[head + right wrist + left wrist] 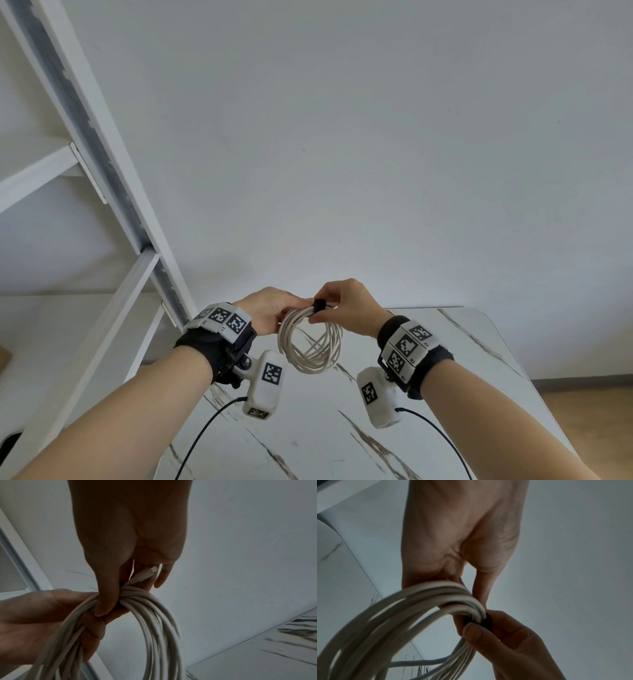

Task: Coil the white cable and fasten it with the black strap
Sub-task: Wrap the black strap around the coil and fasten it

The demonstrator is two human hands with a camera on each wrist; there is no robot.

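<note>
The white cable point(310, 346) hangs as a round coil of several loops, held in the air above the table. My left hand point(270, 313) grips the top left of the coil point(399, 616), fingers curled round the bundle point(82, 623). A black strap point(319, 303) sits round the top of the coil. My right hand point(346, 305) pinches the strap point(488, 622) between thumb and fingers, right beside my left hand. A white plug end point(145, 574) of the cable pokes up between my right fingers. Most of the strap is hidden by the fingers.
A white marble-patterned table point(462, 359) lies below the hands. A white metal shelf frame point(113, 192) stands at the left against the plain wall. Black leads point(205, 431) run from the wrist cameras over the table.
</note>
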